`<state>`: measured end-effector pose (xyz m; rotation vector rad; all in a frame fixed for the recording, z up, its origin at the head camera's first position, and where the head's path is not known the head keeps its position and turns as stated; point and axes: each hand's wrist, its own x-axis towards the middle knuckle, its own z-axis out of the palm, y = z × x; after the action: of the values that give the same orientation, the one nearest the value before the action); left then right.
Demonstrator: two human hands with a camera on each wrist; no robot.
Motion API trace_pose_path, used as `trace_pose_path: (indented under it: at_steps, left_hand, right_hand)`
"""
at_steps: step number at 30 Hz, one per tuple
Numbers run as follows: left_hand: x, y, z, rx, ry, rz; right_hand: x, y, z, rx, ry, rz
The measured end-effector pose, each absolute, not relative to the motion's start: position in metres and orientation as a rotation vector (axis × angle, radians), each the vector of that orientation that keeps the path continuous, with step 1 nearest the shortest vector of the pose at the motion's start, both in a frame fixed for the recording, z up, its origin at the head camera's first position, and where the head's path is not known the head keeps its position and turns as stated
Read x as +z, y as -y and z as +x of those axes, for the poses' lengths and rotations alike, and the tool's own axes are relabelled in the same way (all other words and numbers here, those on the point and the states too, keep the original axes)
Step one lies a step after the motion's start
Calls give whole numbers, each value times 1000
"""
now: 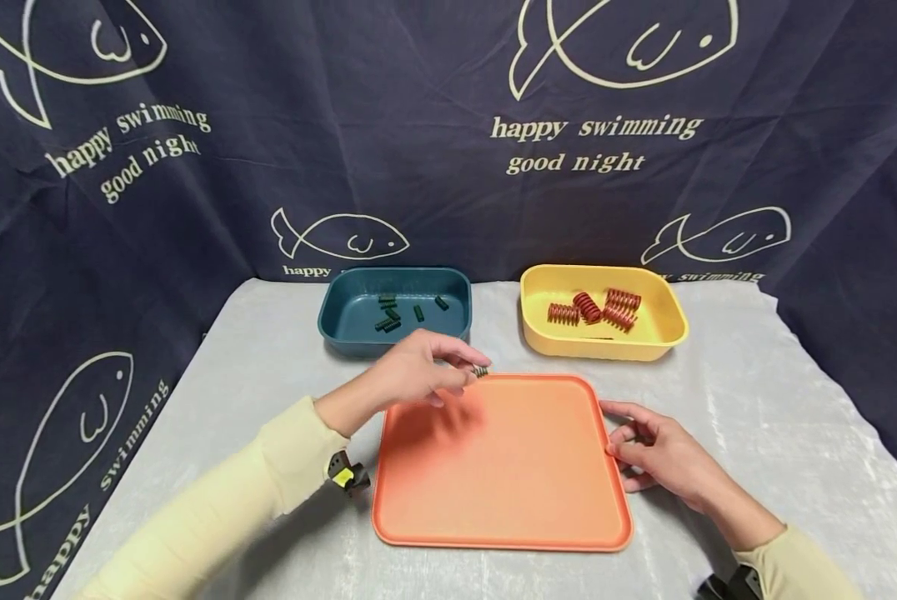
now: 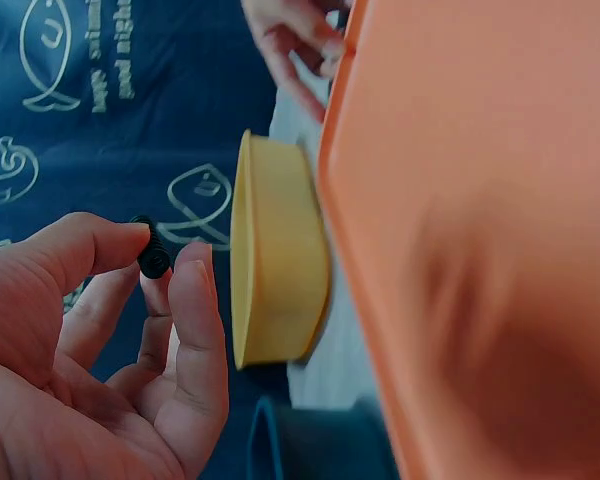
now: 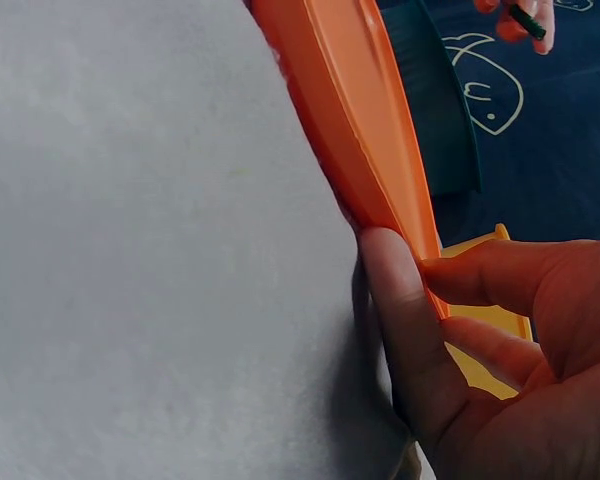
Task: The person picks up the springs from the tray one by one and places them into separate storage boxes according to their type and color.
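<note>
Between thumb and fingertips my left hand pinches a small dark green coil spring, held above the far left part of an orange tray. The left wrist view shows the spring end-on at the fingertips, with the hand's shadow on the tray. My right hand grips the tray's right rim. Up close in the right wrist view, thumb and fingers of the right hand lie on either side of the rim. Part of those fingers is hidden behind the tray edge.
Behind the tray at left stands a dark teal bin with several small green springs. A yellow bin at back right contains several larger red springs. A dark fish-print curtain hangs behind the grey-covered table.
</note>
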<state>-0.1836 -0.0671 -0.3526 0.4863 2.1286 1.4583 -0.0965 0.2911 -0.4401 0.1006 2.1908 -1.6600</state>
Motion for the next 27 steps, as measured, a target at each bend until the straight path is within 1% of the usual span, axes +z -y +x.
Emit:
trace_pose_path:
  at_steps: [4, 11, 19, 27]
  left_hand:
    - [-346, 77, -190, 1464, -2157, 468]
    - [-346, 88, -200, 1474, -2205, 433]
    - [-341, 97, -211, 1500, -2213, 370]
    - [-338, 113, -230, 1487, -2253, 283]
  right_hand:
    - [-440, -290, -99, -1639, -2196, 104]
    - [-443, -291, -98, -1646, -2192, 70]
    - [-443, -292, -96, -1644, -2188, 92]
    - [-443, -292, -96, -1630, -2194, 74]
